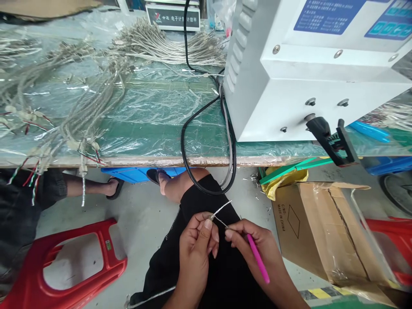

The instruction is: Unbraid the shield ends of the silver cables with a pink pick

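Above my dark-clothed lap, my left hand (pixel 199 238) pinches the end of a cable between thumb and index finger. A silvery twisted strand (pixel 222 208) sticks out from that pinch, up and to the right. My right hand (pixel 254 244) grips a thin wire (pixel 220 221) that runs across from the left fingertips. A pink pen-like tool (pixel 258 259) also rests in my right hand, slanting down across the palm side. More pale cable (pixel 154 296) shows at the lower left, beside my left forearm.
The table edge (pixel 154 162) crosses above my hands, with cable bundles (pixel 96 98) at left and a white machine (pixel 257 103) at right. A black cable loop (pixel 183 146) hangs over the edge. Red stool (pixel 112 262) left; cardboard box (pixel 302 227) right. Another person's leg (pixel 86 184) shows left.
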Demonstrator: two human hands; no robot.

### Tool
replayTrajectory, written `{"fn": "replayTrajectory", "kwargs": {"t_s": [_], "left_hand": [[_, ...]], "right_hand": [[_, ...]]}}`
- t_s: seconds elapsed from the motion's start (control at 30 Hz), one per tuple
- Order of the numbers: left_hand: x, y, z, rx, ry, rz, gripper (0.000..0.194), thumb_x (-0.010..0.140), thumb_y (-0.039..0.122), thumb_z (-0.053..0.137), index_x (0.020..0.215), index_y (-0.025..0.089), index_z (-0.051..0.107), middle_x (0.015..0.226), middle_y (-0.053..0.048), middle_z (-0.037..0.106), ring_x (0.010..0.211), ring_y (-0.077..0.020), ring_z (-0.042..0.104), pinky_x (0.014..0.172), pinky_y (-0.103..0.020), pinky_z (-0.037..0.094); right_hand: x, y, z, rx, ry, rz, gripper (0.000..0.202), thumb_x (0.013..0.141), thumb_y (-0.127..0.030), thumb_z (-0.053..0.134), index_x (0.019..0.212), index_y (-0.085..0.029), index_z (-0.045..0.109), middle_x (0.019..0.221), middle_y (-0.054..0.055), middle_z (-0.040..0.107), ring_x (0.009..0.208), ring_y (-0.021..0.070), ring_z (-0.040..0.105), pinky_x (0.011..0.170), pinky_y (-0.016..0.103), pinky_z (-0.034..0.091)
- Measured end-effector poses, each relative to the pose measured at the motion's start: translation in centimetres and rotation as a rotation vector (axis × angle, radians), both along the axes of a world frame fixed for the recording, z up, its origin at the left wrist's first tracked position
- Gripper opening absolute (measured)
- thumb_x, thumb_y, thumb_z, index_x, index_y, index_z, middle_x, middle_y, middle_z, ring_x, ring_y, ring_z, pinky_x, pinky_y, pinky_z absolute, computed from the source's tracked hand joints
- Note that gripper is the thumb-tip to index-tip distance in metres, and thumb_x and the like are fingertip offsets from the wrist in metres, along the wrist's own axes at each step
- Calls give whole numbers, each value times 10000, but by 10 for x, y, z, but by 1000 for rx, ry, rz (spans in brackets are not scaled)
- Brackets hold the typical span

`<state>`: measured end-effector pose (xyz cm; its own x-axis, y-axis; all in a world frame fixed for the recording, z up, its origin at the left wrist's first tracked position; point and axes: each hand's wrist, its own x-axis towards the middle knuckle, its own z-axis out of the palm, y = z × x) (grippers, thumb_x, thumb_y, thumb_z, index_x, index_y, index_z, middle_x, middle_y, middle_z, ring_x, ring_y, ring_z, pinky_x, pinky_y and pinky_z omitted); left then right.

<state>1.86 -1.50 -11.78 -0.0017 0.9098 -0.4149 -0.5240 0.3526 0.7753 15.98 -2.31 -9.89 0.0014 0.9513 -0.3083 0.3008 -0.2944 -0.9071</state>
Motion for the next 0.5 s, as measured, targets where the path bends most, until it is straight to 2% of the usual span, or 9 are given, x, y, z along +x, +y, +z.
{"fn": "replayTrajectory", "kwargs": {"t_s": [0.07, 0.17, 0.23, 0.37, 0.5], "left_hand": [[-2, 0, 0, 25, 20, -41, 190, 945, 345, 640, 974, 159, 663, 601, 45, 552, 465, -63, 357, 438, -188, 372], [-4, 0, 0, 46, 57, -97, 191, 946, 343, 639, 961, 156, 672, 605, 35, 565, 472, -68, 376, 449, -195, 381], [-5, 0, 0, 53, 67, -116, 196, 947, 348, 637, 958, 155, 673, 612, 28, 576, 479, -72, 388, 457, -199, 387], [-4, 0, 0, 60, 59, -139, 199, 946, 355, 635, 949, 159, 669, 616, 26, 579, 497, -80, 416, 476, -202, 406], [-5, 1, 2, 65, 41, -154, 225, 917, 377, 672, 905, 153, 665, 608, 22, 580, 507, -83, 448, 474, -193, 403]], "right_hand": [[6, 3, 2, 87, -133, -29, 228, 891, -444, 676, 952, -237, 748, 791, 26, 745, 694, 182, 697, 648, 261, 573], [13, 8, 6, 273, -276, -68, 327, 907, -414, 665, 1195, -262, 697, 1102, 75, 759, 946, 240, 732, 857, 347, 596], [15, 12, 9, 351, -282, -59, 330, 937, -394, 625, 1241, -275, 671, 1165, 78, 743, 1020, 245, 722, 907, 365, 587], [9, 18, 14, 296, -162, -40, 282, 956, -395, 598, 1197, -272, 679, 1106, 63, 753, 1019, 229, 724, 887, 330, 587], [-6, 21, 15, 130, 100, 56, 162, 938, -362, 632, 883, -232, 713, 804, 10, 720, 714, 172, 710, 682, 268, 588]]}}
